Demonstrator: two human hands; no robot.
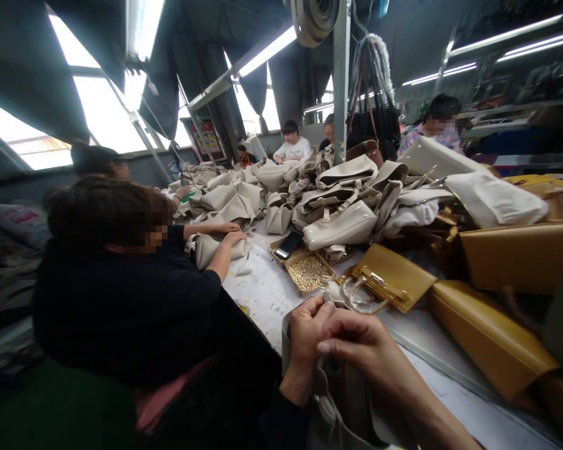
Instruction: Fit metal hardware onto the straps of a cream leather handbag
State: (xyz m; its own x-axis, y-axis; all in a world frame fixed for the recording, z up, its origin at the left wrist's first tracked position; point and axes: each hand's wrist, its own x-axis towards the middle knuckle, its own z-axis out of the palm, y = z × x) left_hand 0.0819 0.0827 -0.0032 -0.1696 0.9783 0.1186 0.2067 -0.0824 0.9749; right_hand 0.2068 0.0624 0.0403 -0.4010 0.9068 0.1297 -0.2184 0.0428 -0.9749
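A beige handbag [331, 406] stands at the table's near edge, its opening facing me, partly hidden by my hands and wrists. My left hand [303, 340] is closed on the bag's upper part, thumb and forefinger pinching a small beige piece at the top. Just to its right, almost touching it, my right hand [363, 340] has thumb and forefinger brought together above the bag's opening. Whatever lies between those right fingertips is too small or hidden to make out. Beyond my hands lies an open box of small gold-coloured metal parts [309, 273].
A phone [289, 245] rests by the box. Mustard handbags [394, 275] lie to the right, and beige bags [342, 222] are heaped along the table [258, 281]. At left, a co-worker in dark clothes [136, 300] handles another beige bag [213, 249]. Other people sit farther back.
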